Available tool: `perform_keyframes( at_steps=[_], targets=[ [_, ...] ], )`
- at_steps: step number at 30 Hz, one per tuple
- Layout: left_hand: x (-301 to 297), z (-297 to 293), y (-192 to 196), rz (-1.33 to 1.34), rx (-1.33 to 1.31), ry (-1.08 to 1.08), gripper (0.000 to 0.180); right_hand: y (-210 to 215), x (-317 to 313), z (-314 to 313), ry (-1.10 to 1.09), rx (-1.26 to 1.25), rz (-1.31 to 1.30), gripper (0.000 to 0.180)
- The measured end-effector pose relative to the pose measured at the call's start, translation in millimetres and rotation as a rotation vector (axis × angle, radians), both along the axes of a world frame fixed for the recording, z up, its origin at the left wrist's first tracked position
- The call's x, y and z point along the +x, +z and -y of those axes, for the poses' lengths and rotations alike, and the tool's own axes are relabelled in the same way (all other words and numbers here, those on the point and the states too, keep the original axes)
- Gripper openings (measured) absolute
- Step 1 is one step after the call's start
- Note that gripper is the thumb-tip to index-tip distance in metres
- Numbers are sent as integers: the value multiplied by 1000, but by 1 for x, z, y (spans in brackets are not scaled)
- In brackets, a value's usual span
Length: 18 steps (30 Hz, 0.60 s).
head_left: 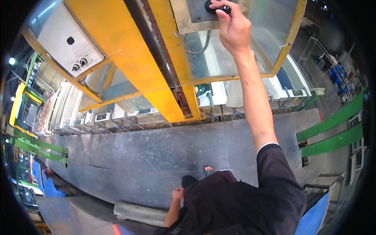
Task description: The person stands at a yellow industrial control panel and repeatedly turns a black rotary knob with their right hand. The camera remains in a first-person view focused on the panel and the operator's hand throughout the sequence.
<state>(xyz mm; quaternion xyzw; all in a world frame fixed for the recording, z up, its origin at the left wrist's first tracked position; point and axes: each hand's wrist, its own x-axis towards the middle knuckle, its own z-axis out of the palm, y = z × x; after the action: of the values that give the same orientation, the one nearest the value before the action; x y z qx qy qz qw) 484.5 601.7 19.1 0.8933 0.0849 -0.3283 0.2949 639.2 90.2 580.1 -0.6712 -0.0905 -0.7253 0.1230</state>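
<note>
Overhead, the right hand (234,28) is raised at full reach, its fingers curled closed over a black knob (219,7) on a grey control plate (187,17) fixed near the top edge of the yellow machine frame (117,43). The knob sits directly under the fingertips, straight up along the forearm's line. The left hand (178,194) hangs low by the hip, loosely curled with nothing in it, well apart from the controls. A second grey button box (68,41) sits toward the frame's left side, beyond easy reach. Grey floor (149,152) lies below, nothing blocking the arm.
</note>
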Motion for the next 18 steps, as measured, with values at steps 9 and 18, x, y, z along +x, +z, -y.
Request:
perform_keyframes(
  at_steps=[9, 18],
  targets=[
    [4, 3, 6, 6, 9, -50, 22, 3, 1, 0, -29, 1, 50, 10],
    [7, -1, 3, -2, 34, -63, 23, 8, -4, -5, -24, 20, 30, 10]
  ],
)
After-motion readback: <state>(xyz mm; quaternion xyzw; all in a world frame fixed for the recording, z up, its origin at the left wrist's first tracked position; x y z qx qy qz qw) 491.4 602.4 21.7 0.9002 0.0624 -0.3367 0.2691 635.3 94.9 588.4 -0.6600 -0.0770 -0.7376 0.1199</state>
